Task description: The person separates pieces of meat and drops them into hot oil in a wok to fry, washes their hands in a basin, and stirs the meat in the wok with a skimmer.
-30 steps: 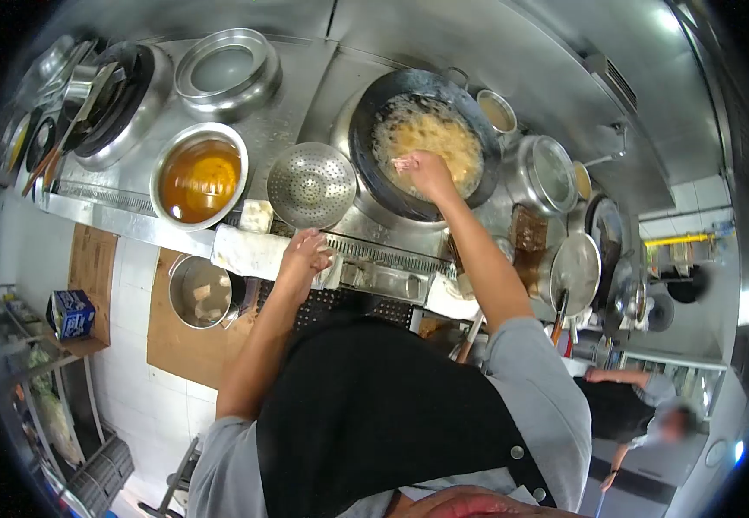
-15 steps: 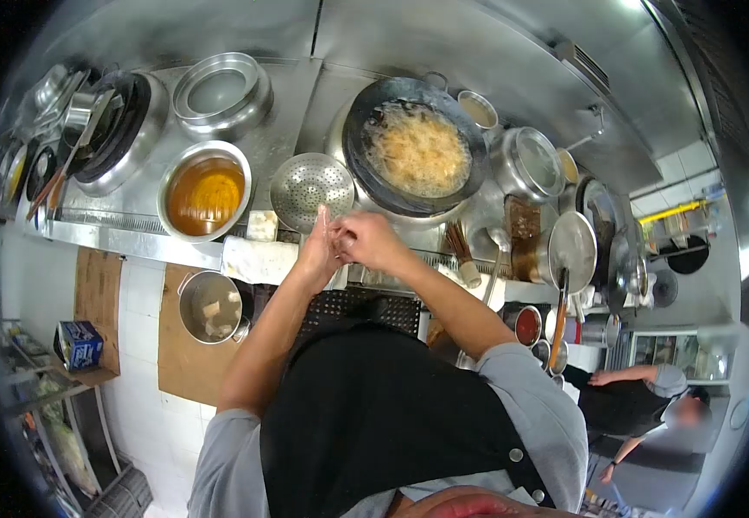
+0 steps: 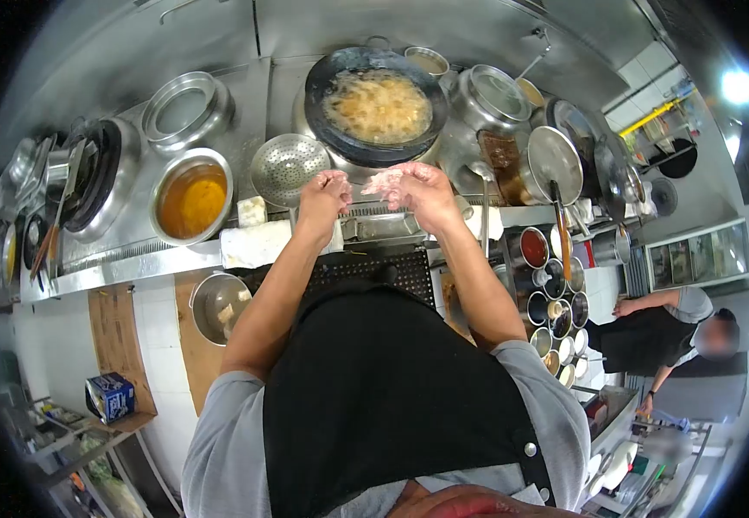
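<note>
My left hand (image 3: pixel 323 204) is raised near the stove's front edge, fingers curled closed; something pale and wet shows at the fingertips, too small to make out. Just to the right, my right hand (image 3: pixel 427 200) is closed round pale pink, wet-looking raw meat (image 3: pixel 384 182) that sticks out toward the left hand. The hands are apart. Beyond them a black wok (image 3: pixel 319 114) holds bubbling oil with golden pieces frying (image 3: pixel 378 105). A perforated skimmer (image 3: pixel 289 166) lies behind my left hand.
Left of the skimmer stand a bowl of amber liquid (image 3: pixel 160 210) and a lidded metal pot (image 3: pixel 186 110). A ladle (image 3: pixel 484 186) and a strainer (image 3: pixel 555 164) are at right. White cloths (image 3: pixel 258 245) lie along the front edge. A person (image 3: pixel 651 328) stands at far right.
My hands were together in front of the skimmer; now they are apart, the right one farther right with the pale pink meat showing. The view has shifted, with the wok appearing farther left.
</note>
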{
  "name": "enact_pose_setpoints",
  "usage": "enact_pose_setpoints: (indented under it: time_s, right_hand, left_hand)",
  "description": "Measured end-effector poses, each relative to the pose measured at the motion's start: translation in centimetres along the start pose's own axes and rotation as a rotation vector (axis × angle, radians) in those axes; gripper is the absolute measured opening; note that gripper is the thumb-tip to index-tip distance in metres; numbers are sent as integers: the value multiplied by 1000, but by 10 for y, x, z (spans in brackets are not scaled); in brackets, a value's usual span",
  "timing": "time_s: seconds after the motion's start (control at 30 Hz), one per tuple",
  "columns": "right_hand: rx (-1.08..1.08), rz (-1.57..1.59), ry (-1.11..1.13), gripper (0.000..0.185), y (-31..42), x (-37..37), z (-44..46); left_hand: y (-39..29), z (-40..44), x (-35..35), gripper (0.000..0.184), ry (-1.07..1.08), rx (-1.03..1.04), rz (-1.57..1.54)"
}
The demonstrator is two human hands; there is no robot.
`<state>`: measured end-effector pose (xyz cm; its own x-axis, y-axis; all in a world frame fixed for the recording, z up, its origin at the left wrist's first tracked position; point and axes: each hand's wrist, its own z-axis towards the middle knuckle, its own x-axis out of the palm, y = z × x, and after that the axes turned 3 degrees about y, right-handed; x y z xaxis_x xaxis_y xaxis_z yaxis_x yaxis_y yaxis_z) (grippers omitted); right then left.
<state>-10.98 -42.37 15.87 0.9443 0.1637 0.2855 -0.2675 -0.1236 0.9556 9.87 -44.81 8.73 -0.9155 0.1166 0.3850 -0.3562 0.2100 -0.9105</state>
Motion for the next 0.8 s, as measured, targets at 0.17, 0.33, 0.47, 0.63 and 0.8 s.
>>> enact_pose_setpoints:
  time_s: [0.17,0.33,0.47,0.63,0.8]
  right_hand:
    - [-68,34,-13,16,15,-2,-14]
    - [-6,-256,-70,17,-9,-11,-2]
    - [-102,-589,-64,23,-16,4,0]
    - [108,-443,44,15,-30,-20,32]
    - [231,-264,78,13,-22,-22,50]
  left_hand:
    - [-4,-17,18,21,248,-88,-247]
    - [-7,-13,36,18,286,-26,-93]
    - [-5,-1,32,14,182,22,39]
    - [-5,16,15,11,182,159,396]
    - [6,37,-13,11,3,67,404]
